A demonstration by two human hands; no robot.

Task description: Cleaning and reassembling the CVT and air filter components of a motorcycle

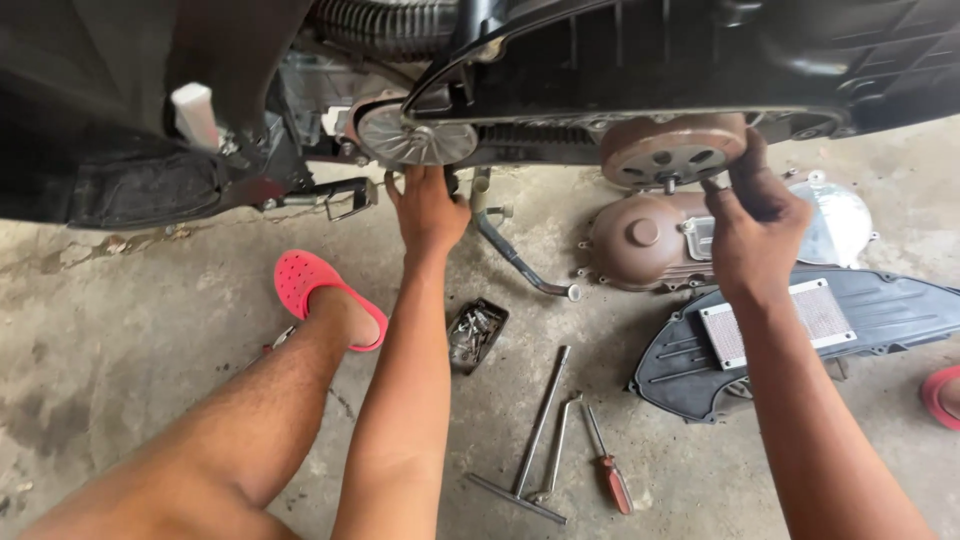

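With the brown clutch drum (672,150) mounted at the scooter's rear, I clasp its right edge in my right hand (755,225), while my left hand (428,210) rests released beneath the silver front pulley (417,138), T-wrenches (535,440) on the floor below.

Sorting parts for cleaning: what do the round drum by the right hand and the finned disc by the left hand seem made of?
Drum beside the right hand: likely steel, dull reddish-brown, rusty-looking surface. Finned disc above the left hand: probably cast aluminium, pale grey with a matte sheen.
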